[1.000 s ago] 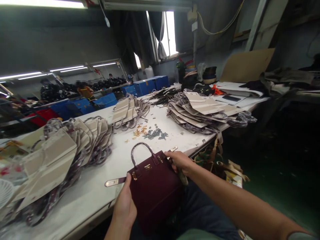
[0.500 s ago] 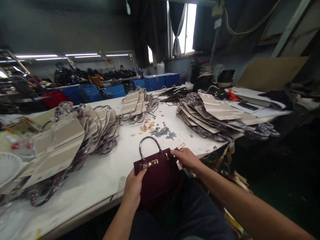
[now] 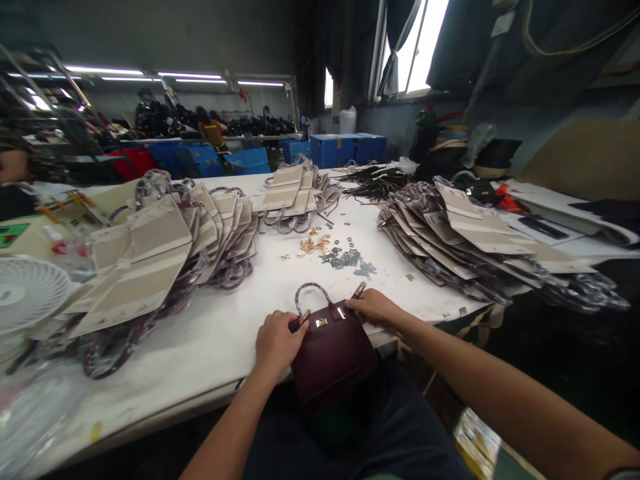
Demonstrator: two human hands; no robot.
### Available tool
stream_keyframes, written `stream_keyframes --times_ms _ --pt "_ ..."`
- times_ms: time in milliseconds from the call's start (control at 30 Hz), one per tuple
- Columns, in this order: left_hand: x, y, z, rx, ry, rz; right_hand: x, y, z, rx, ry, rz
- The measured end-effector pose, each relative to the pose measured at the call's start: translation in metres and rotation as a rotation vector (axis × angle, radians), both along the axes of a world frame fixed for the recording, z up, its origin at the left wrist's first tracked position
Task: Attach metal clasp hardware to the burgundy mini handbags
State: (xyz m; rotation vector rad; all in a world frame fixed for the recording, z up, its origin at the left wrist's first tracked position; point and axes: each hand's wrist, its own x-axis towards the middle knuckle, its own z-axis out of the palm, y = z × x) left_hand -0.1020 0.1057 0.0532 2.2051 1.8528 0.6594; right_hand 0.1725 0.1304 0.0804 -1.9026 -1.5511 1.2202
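A small dark burgundy handbag (image 3: pixel 333 363) rests against my lap at the table's front edge, its plastic-wrapped handle (image 3: pixel 313 288) standing up. My left hand (image 3: pixel 280 341) is closed at the upper left corner, pinching a strap end (image 3: pixel 299 322) with metal on it. Gold hardware (image 3: pixel 321 323) shows on the bag's front. My right hand (image 3: pixel 375 308) is closed on the upper right corner, where another strap end with a metal plate (image 3: pixel 359 290) sticks up above the fingers. The fingers behind the bag are hidden.
Beyond the bag, small gold pieces (image 3: pixel 315 245) and grey metal pieces (image 3: pixel 343 259) lie on the white table (image 3: pixel 215 347). Stacks of beige-backed bag parts (image 3: pixel 145 260) stand left, with another stack (image 3: pixel 450 233) at right. A white fan (image 3: pixel 30 293) is at far left.
My left hand has moved from the bag's front up to its corner and drawn the left strap end away from the front hardware. My right hand stays at its corner. The view has turned left.
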Motion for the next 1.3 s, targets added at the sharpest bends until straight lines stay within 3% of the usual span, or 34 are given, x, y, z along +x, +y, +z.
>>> stream_keyframes --times_ms 167,267,400,567,667,733,867,1033,1300 --pt "0.002 0.005 -0.012 0.043 0.074 0.043 0.011 0.009 0.021 -0.109 0.004 0.152" --pt "0.002 0.006 -0.015 0.059 0.113 0.050 0.000 0.002 0.026 -0.179 0.322 0.195" --pt "0.001 0.007 -0.015 0.053 0.115 0.046 -0.045 -0.014 0.019 -0.220 0.766 0.164" --pt "0.000 0.006 -0.016 0.031 0.110 0.062 -0.083 -0.004 0.031 -0.136 1.045 -0.074" --pt "0.002 0.007 -0.017 0.016 0.112 0.067 -0.079 0.034 0.050 0.006 1.210 -0.313" --pt "0.002 0.008 -0.017 0.012 0.104 0.071 -0.077 0.064 0.055 0.077 1.291 -0.398" --pt "0.003 0.009 -0.017 0.005 0.100 0.072 -0.092 0.106 0.033 -0.111 1.196 -0.284" --pt "0.004 0.011 -0.018 -0.001 0.093 0.065 -0.118 0.119 -0.006 -0.322 1.131 -0.147" --pt "0.006 0.016 -0.018 -0.028 0.136 0.065 -0.135 0.129 -0.012 -0.512 1.098 0.029"
